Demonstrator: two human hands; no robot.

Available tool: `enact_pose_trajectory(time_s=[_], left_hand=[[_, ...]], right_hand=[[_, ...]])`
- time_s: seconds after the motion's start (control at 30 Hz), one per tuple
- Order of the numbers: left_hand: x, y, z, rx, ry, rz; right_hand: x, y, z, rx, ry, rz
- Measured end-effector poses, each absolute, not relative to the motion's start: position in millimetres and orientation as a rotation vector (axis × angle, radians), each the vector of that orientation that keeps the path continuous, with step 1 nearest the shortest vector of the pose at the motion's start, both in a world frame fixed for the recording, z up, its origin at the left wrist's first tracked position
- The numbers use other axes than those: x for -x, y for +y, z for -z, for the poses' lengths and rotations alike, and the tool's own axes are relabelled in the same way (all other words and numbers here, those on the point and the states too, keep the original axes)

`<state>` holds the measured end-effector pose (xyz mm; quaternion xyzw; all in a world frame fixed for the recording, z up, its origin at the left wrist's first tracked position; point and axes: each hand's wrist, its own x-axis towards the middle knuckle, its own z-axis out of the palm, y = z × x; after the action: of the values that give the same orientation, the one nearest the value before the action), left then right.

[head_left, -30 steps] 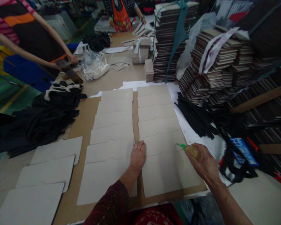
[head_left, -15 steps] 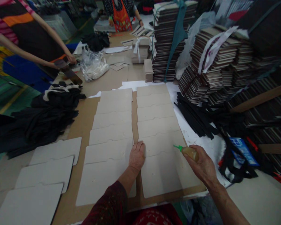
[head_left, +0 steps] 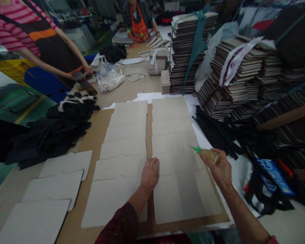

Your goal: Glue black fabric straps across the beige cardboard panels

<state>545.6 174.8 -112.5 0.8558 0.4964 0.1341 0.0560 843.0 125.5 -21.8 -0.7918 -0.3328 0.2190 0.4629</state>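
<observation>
My right hand (head_left: 221, 171) is wrapped round a squeeze bottle (head_left: 209, 156) of yellowish-brown liquid with a thin green nozzle. The bottle is tilted, its tip pointing left above the right-hand column of overlapping pale grey boards (head_left: 178, 198). Whether the tip touches a board I cannot tell. Small pale spots show on some boards. My left hand (head_left: 149, 174) lies flat at the gap between that column and the left-hand column of similar boards (head_left: 114, 200). Its fingers are stretched forward and hold nothing.
More pale boards (head_left: 44, 217) overlap at lower left, near dark cloth pieces (head_left: 48, 135). Black strips (head_left: 216, 132) lie right of the columns. Tall tied board stacks (head_left: 184, 57) stand behind. A co-worker in a striped top (head_left: 38, 37) is at left; another in an orange apron (head_left: 139, 28) is farther back.
My right hand has moved the bottle forward, its tip passing from above the second-nearest board to above the one beyond. My left hand stays in nearly the same place. The view has shifted slightly.
</observation>
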Motion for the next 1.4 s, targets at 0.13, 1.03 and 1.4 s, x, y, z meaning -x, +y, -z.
enact_pose_trajectory(time_s=[0.13, 1.03, 1.4], left_hand=[[-544.4, 175.7, 116.7, -2.595, 1.511, -0.402], [-541.1, 178.9, 113.7, -2.531, 1.49, -0.362], [-542.5, 179.0, 110.4, -2.545, 1.499, -0.332]], right_hand=[[-845.8, 147.7, 30.8, 2.003, -0.992, -0.531], [-836.5, 165.4, 13.4, 2.202, -1.246, -0.52], [-847.8, 183.6, 13.1, 2.231, -1.285, -0.502]])
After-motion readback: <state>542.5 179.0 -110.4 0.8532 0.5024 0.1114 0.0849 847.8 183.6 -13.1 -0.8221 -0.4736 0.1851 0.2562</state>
